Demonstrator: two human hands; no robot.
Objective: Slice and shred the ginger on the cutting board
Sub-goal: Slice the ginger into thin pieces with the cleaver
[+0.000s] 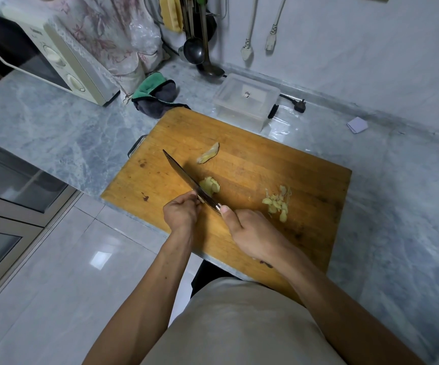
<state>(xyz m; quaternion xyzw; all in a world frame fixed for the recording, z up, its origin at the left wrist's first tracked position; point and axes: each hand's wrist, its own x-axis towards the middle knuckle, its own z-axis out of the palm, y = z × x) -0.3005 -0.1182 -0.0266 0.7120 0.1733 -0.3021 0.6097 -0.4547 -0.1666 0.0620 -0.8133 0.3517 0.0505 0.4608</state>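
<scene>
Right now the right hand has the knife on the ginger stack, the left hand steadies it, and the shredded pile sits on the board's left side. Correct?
Not quite. In the head view the shredded pile lies on the right side of the cutting board, not the left. The rest holds: the right hand grips the knife on the ginger stack, and the left hand steadies it.

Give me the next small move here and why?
Probably another thin cut: lift the knife, shift it slightly toward the left hand and press down. The blade stands against fanned slices while that hand pins uncut ginger on the cutting board. The right hand grips the handle. One chunk and a cut pile wait aside.
</scene>
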